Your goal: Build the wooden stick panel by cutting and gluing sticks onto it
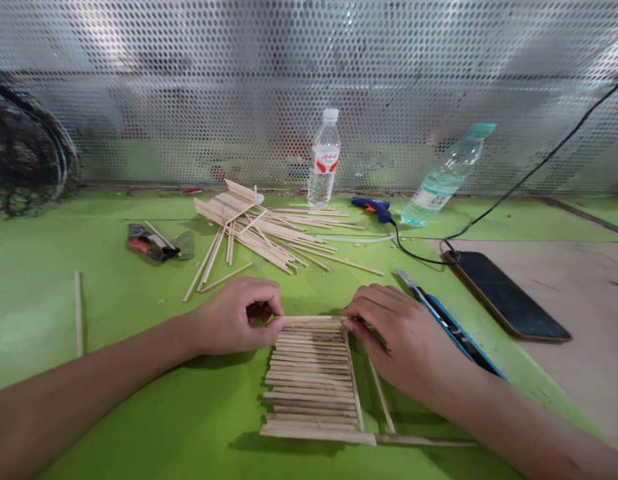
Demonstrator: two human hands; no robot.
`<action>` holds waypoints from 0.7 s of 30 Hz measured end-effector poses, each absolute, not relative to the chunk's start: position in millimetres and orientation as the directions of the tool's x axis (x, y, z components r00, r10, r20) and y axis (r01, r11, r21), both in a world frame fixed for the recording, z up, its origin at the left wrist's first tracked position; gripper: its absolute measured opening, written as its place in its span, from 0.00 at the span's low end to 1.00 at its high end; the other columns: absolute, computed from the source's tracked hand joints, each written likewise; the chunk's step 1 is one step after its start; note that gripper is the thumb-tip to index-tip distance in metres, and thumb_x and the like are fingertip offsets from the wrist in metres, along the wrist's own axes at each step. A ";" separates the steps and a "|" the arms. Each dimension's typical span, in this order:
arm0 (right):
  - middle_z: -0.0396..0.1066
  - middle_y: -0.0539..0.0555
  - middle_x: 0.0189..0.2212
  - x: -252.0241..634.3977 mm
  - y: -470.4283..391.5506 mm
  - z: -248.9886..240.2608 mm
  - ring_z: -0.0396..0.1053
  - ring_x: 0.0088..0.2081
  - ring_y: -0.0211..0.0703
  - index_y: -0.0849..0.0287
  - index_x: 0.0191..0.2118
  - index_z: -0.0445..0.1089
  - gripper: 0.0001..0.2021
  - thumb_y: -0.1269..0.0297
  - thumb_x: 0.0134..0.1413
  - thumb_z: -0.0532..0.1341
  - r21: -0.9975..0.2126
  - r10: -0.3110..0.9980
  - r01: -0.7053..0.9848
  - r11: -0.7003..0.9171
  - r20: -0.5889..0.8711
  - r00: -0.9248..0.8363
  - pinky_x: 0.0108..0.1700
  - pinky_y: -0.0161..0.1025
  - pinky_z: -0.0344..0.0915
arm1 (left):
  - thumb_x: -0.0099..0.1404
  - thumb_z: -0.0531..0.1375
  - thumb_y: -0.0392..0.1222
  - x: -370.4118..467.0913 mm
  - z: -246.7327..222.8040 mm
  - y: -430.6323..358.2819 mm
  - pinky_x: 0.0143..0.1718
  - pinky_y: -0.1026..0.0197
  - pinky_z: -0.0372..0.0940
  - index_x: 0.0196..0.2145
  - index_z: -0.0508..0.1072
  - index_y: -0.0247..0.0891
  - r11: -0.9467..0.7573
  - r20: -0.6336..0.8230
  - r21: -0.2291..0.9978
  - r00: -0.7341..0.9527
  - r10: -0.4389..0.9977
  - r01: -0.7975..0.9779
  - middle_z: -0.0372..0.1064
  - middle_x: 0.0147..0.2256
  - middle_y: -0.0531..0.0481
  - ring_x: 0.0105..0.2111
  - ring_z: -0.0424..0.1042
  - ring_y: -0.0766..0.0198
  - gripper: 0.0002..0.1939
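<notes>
In front of me lies a frame of thin wooden sticks, with many sticks set side by side and a few longer ones running off to the right. Along its far edge is a single wooden stick. My left hand pinches this stick's left end between thumb and forefinger. At its right end, my right hand closes thumb and fingers on the stick near the frame's corner. Beside my right hand rests a blue utility knife with its blade out.
Beyond my hands is a pile of loose sticks. A blue glue gun, a clear water bottle and a tilted green-capped bottle stand near the perforated metal screen. A phone lies right, pliers left.
</notes>
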State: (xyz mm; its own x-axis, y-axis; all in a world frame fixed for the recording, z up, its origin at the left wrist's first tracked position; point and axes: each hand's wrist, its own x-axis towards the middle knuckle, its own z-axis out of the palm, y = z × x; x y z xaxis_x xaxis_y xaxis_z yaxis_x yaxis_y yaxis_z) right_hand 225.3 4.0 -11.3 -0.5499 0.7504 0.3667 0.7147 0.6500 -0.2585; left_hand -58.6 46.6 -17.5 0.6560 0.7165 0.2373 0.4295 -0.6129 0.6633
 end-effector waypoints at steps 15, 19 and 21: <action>0.72 0.55 0.33 225.6 3.9 -11.0 0.68 0.35 0.47 0.59 0.37 0.71 0.07 0.74 0.66 0.57 -0.244 0.745 0.716 0.654 0.372 -0.553 0.39 0.45 0.63 | 0.60 0.62 0.35 -59.3 -20.2 47.3 0.23 0.68 0.61 0.27 0.71 0.37 -0.612 0.229 0.658 0.657 0.718 0.439 0.67 0.23 0.56 0.22 0.63 0.72 0.05; 0.72 0.55 0.33 225.0 3.6 -10.4 0.68 0.35 0.47 0.59 0.37 0.72 0.07 0.73 0.66 0.57 -0.242 0.745 0.716 0.655 0.367 -0.557 0.39 0.45 0.63 | 0.60 0.62 0.35 -59.0 -19.2 46.5 0.24 0.68 0.61 0.26 0.71 0.37 -0.623 0.238 0.645 0.657 0.715 0.443 0.67 0.23 0.56 0.22 0.63 0.72 0.05; 0.72 0.54 0.33 224.8 3.3 -10.2 0.68 0.35 0.47 0.59 0.37 0.72 0.08 0.73 0.67 0.57 -0.247 0.747 0.716 0.653 0.364 -0.556 0.39 0.45 0.63 | 0.60 0.62 0.35 -58.4 -18.9 46.2 0.24 0.68 0.61 0.26 0.71 0.37 -0.621 0.242 0.649 0.655 0.716 0.439 0.66 0.23 0.56 0.23 0.63 0.72 0.05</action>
State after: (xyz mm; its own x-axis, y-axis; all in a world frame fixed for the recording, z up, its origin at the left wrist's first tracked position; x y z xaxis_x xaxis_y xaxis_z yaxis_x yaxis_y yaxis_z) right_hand 224.8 3.3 -10.2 -0.5557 0.7473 0.3643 0.7160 0.6529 -0.2472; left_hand -58.4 46.2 -18.9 0.6552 0.7155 0.2422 0.4386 -0.6214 0.6493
